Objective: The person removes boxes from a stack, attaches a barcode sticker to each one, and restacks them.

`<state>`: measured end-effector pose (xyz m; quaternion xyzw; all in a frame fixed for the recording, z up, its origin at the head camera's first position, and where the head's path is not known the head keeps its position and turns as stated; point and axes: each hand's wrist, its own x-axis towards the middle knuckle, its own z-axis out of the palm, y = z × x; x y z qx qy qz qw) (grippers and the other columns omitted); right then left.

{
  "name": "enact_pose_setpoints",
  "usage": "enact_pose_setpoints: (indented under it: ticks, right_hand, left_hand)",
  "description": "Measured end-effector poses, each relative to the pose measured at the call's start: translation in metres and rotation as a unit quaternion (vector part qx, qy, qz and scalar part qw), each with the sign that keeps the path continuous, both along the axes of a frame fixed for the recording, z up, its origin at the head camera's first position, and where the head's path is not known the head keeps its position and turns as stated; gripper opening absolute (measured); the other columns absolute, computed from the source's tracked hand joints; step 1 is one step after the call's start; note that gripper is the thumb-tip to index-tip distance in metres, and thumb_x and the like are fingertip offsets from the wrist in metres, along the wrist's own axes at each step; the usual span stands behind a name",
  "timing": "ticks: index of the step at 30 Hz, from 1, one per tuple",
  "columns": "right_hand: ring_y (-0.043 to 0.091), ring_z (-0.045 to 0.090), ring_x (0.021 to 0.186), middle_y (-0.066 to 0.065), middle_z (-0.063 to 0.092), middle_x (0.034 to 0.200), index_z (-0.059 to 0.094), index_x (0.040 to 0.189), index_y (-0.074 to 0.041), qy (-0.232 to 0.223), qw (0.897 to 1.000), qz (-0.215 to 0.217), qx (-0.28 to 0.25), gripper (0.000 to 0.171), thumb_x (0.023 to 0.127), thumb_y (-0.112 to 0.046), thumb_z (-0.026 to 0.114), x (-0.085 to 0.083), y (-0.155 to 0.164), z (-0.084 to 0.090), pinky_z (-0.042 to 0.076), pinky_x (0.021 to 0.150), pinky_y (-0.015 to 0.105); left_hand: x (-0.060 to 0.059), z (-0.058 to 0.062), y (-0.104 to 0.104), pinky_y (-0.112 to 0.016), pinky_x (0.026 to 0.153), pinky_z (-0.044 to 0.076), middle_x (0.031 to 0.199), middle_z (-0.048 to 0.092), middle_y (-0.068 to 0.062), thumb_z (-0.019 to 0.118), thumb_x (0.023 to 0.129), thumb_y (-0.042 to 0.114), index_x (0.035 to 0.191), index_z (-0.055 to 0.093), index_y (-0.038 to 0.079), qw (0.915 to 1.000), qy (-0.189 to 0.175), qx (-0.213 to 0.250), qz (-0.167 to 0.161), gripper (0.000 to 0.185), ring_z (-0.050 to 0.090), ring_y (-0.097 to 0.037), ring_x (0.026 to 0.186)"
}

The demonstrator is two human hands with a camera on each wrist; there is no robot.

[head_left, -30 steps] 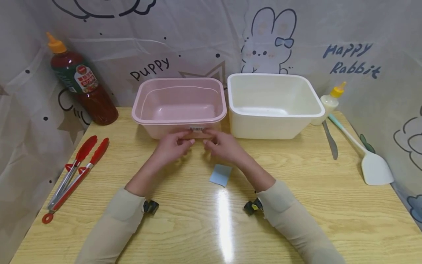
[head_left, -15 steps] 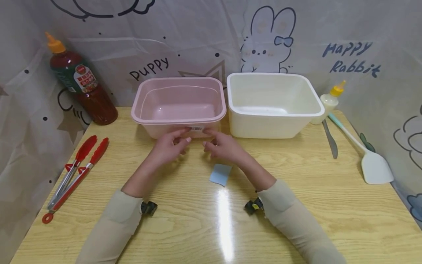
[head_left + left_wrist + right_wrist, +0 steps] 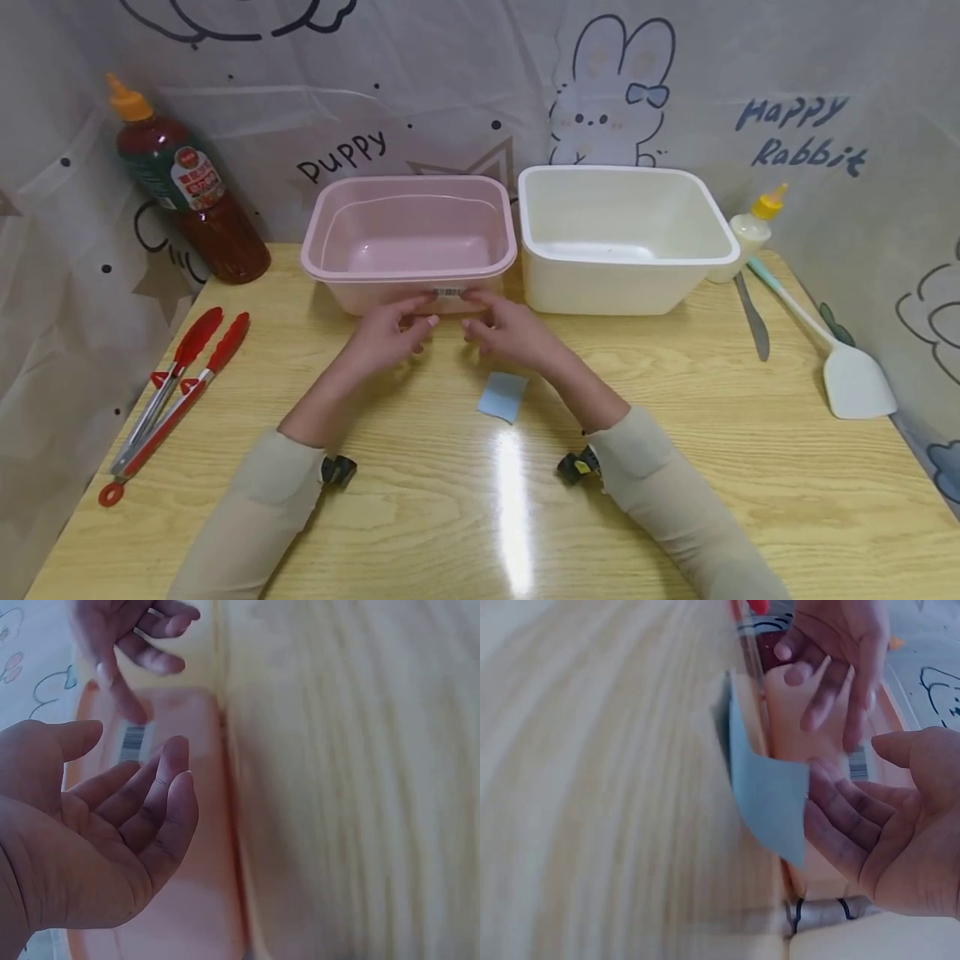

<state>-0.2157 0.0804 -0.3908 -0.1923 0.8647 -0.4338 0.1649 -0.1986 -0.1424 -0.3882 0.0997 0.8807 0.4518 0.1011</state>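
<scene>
Left hand (image 3: pixel 386 335) and right hand (image 3: pixel 510 332) hover with relaxed, empty grips before the pink tub's (image 3: pixel 408 242) barcode label (image 3: pixel 448 292); blue paper (image 3: pixel 502 397) lies on the table (image 3: pixel 675 450) nearby.

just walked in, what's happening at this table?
A person has both hands in front of the pink tub, by its barcode sticker. The left hand and right hand are open, fingers relaxed, holding nothing; whether the fingertips touch the tub is unclear. A small blue paper square lies on the wooden table beside the right wrist. The pink tub and the white tub beside it both look empty.
</scene>
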Motion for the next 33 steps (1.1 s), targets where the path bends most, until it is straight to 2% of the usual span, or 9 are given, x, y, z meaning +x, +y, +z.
enact_pose_setpoints:
  ticks: [4,10,13,16,21,24,27,30,33]
  right_hand:
    - [0.025,0.074,0.081,0.011,0.075,0.11,0.041,0.155,-0.021,0.012,1.0,0.021,0.006,0.053,0.105,-0.032,0.053,-0.001,-0.004,-0.001,0.059,0.069,0.031]
    - [0.025,0.074,0.085,0.012,0.075,0.11,0.043,0.153,-0.019,0.018,1.0,-0.003,-0.009,0.052,0.104,-0.029,0.055,-0.001,0.002,0.002,0.06,0.07,0.032]
    - [0.025,0.074,0.083,0.012,0.075,0.109,0.042,0.153,-0.018,0.011,1.0,0.0,-0.002,0.052,0.104,-0.028,0.055,-0.001,0.006,-0.001,0.06,0.07,0.032]
    - [0.024,0.074,0.081,0.011,0.075,0.108,0.043,0.154,-0.021,0.02,1.0,0.011,0.006,0.051,0.104,-0.03,0.054,-0.003,0.003,0.0,0.059,0.068,0.032]
    - [0.022,0.072,0.08,0.011,0.076,0.103,0.045,0.153,-0.019,0.046,0.999,0.018,0.002,0.05,0.105,-0.031,0.053,-0.008,-0.001,0.008,0.058,0.068,0.031]
    - [0.024,0.073,0.084,0.012,0.075,0.106,0.044,0.153,-0.017,0.022,1.0,0.01,-0.003,0.051,0.105,-0.029,0.054,-0.006,0.003,0.006,0.06,0.071,0.033]
    - [0.023,0.073,0.086,0.011,0.075,0.109,0.04,0.156,-0.019,0.003,1.0,0.013,0.009,0.054,0.105,-0.029,0.054,-0.004,0.005,0.001,0.06,0.073,0.032]
    - [0.022,0.074,0.081,0.009,0.076,0.108,0.037,0.157,-0.023,0.013,0.999,0.027,0.022,0.056,0.105,-0.033,0.053,-0.002,0.003,0.001,0.059,0.072,0.031]
    - [0.025,0.074,0.079,0.011,0.076,0.107,0.038,0.157,-0.023,0.026,0.999,0.028,0.011,0.056,0.104,-0.033,0.053,-0.002,0.002,0.004,0.059,0.07,0.031]
  left_hand:
    - [-0.004,-0.001,0.008,-0.028,0.059,0.052,0.113,0.073,-0.017,0.058,0.104,0.035,0.153,0.047,0.017,0.9998,-0.005,-0.007,-0.018,0.053,0.071,-0.027,0.084]
    - [-0.003,0.008,0.003,-0.031,0.061,0.053,0.117,0.069,-0.018,0.056,0.104,0.035,0.153,0.047,0.017,0.9998,-0.012,0.007,-0.012,0.053,0.069,-0.031,0.088]
    - [-0.004,0.003,0.001,-0.03,0.058,0.052,0.115,0.07,-0.017,0.057,0.104,0.033,0.151,0.049,0.016,0.9999,-0.013,0.0,-0.002,0.051,0.07,-0.03,0.086]
    - [-0.007,0.002,0.007,-0.03,0.057,0.053,0.112,0.072,-0.016,0.058,0.103,0.034,0.15,0.05,0.014,0.9998,-0.006,-0.012,-0.013,0.052,0.07,-0.029,0.083]
    - [-0.008,0.011,0.01,-0.031,0.063,0.054,0.117,0.07,-0.014,0.055,0.105,0.036,0.151,0.048,0.015,0.9997,0.007,-0.004,-0.024,0.052,0.07,-0.032,0.089]
    - [-0.005,0.008,0.005,-0.029,0.061,0.053,0.119,0.069,-0.014,0.057,0.104,0.033,0.152,0.048,0.015,1.0,0.003,0.005,-0.001,0.051,0.071,-0.032,0.089]
    - [-0.002,0.001,0.003,-0.027,0.056,0.051,0.116,0.072,-0.017,0.059,0.104,0.03,0.153,0.046,0.014,0.9999,-0.009,0.004,0.012,0.053,0.072,-0.03,0.085]
    - [-0.002,-0.002,0.007,-0.026,0.055,0.051,0.112,0.074,-0.017,0.059,0.103,0.031,0.154,0.045,0.014,0.9999,-0.003,-0.014,0.0,0.055,0.072,-0.027,0.081]
    - [-0.002,0.001,0.009,-0.028,0.057,0.052,0.113,0.073,-0.016,0.058,0.103,0.035,0.154,0.044,0.015,0.9997,0.005,-0.018,-0.014,0.056,0.072,-0.028,0.083]
